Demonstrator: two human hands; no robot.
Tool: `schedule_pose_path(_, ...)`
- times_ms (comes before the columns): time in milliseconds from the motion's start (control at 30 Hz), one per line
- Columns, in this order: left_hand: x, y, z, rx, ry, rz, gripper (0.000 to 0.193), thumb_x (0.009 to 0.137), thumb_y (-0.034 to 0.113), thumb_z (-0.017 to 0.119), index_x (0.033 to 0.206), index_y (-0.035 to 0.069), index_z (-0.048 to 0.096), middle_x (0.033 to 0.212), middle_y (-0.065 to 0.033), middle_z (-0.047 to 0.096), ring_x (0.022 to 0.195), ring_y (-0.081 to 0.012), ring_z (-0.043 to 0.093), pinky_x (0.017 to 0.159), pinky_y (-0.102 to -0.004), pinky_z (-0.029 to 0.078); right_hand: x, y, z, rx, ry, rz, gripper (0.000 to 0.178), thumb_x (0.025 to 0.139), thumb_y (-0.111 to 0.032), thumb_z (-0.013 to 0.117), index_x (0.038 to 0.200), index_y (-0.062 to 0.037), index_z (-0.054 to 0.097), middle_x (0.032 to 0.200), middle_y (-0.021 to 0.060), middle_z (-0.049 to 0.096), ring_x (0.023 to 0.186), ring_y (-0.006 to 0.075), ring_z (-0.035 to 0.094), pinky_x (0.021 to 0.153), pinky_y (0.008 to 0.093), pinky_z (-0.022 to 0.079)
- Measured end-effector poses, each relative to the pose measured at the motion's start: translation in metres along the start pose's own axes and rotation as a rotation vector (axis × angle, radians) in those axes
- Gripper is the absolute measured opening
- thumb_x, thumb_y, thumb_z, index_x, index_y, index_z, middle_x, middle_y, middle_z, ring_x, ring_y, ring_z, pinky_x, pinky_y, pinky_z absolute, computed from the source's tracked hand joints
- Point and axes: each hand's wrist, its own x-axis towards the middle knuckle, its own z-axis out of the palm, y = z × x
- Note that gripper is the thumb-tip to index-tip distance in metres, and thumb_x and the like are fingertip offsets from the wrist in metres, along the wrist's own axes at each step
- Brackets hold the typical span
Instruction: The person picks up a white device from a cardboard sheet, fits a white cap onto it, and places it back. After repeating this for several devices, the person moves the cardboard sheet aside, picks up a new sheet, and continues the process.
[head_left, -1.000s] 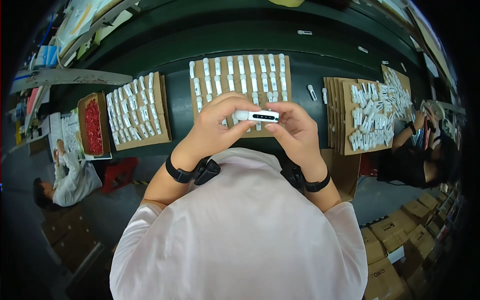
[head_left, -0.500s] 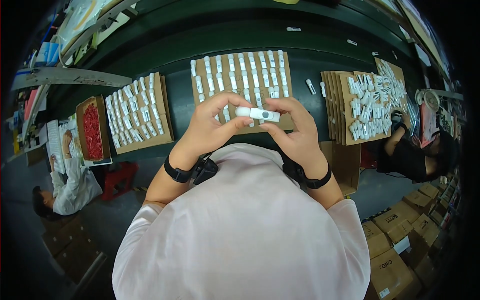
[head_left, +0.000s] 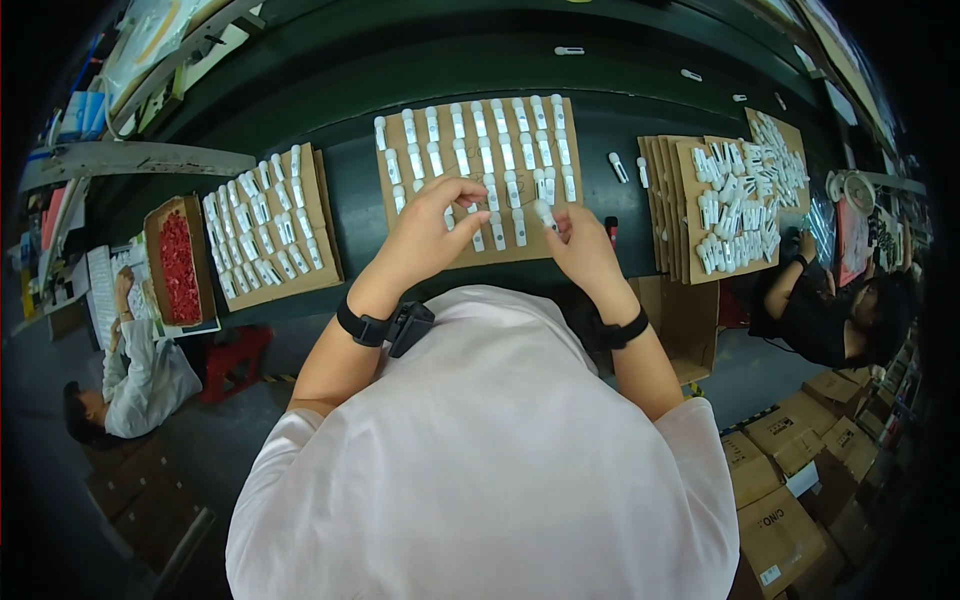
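My right hand (head_left: 583, 245) pinches a small white handheld device (head_left: 545, 213) with a rounded cap, its lower part hidden by the fingers. Just above the near part of a cardboard sheet (head_left: 425, 113) hovers my left hand (head_left: 428, 228), thumb and bent fingers apart, nothing visible between them. Rows of similar white devices (head_left: 511, 187), many showing a dark oval on the body, lie on that sheet. Part of the nearest row is covered by my left hand.
At left stand another cardboard sheet of devices (head_left: 262, 205) and a box of small red parts (head_left: 180, 262). Stacked cardboard sheets (head_left: 672, 215) bear piled devices at right. A loose device (head_left: 618, 167) and a red-and-black object (head_left: 611, 231) lie between. Co-workers sit at both sides.
Both hands held the device together; now my left hand has let go and moved slightly left. My right hand has turned the device from level to steep. The red-and-black object has come into sight.
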Motion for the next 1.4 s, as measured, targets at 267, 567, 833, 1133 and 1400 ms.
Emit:
schedule_pose_path(267,-0.010,-0.032,0.002,0.054,-0.079,-0.134,0.023,0.086,0.015,0.066,0.104,0.000,0.064,0.094,-0.0123,0.065,0.088,-0.0203,0.063,0.079,-0.0314,0.049,0.015,0.084,0.049,-0.229,-0.123,0.152,0.024,0.081,-0.021,0.068,0.084,0.0021,0.062,0.077,0.0205,0.065,0.078,0.0367,0.064,0.070,0.0414,0.050)
schedule_pose_path(567,-0.005,-0.034,0.003,0.048,-0.073,-0.186,0.023,0.086,0.014,0.066,0.104,-0.001,0.064,0.093,-0.0125,0.066,0.088,-0.0204,0.064,0.078,-0.0307,0.049,0.035,0.084,0.061,-0.264,-0.126,0.173,0.024,0.082,-0.022,0.067,0.084,0.0021,0.063,0.081,0.0215,0.066,0.080,0.0375,0.064,0.072,0.0426,0.051)
schedule_pose_path(833,0.005,-0.035,0.012,0.029,-0.021,-0.235,0.023,0.086,0.013,0.066,0.104,-0.001,0.064,0.095,-0.0125,0.067,0.088,-0.0201,0.064,0.079,-0.0308,0.049,0.049,0.080,0.014,-0.203,-0.096,0.035,0.027,0.082,-0.023,0.069,0.091,0.0022,0.062,0.083,0.0205,0.066,0.081,0.0347,0.065,0.070,0.0398,0.052)
schedule_pose_path(1133,0.019,-0.030,0.025,0.008,0.115,-0.328,0.021,0.085,0.008,0.066,0.103,-0.003,0.063,0.095,-0.0121,0.067,0.089,-0.0195,0.063,0.080,-0.0302,0.049,0.204,0.089,-0.071,-0.153,0.033,-0.234,0.023,0.087,-0.016,0.064,0.104,-0.0012,0.059,0.089,0.0141,0.065,0.080,0.0274,0.063,0.073,0.0348,0.052)
schedule_pose_path(1400,0.005,-0.027,0.030,0.064,0.267,-0.489,0.017,0.085,0.005,0.064,0.100,-0.003,0.063,0.094,-0.0120,0.066,0.087,-0.0193,0.063,0.080,-0.0301,0.049,0.347,0.101,-0.023,-0.381,0.158,-0.598,0.033,0.084,-0.019,0.068,0.115,-0.0104,0.059,0.112,0.0141,0.059,0.104,0.0317,0.055,0.093,0.0403,0.044)
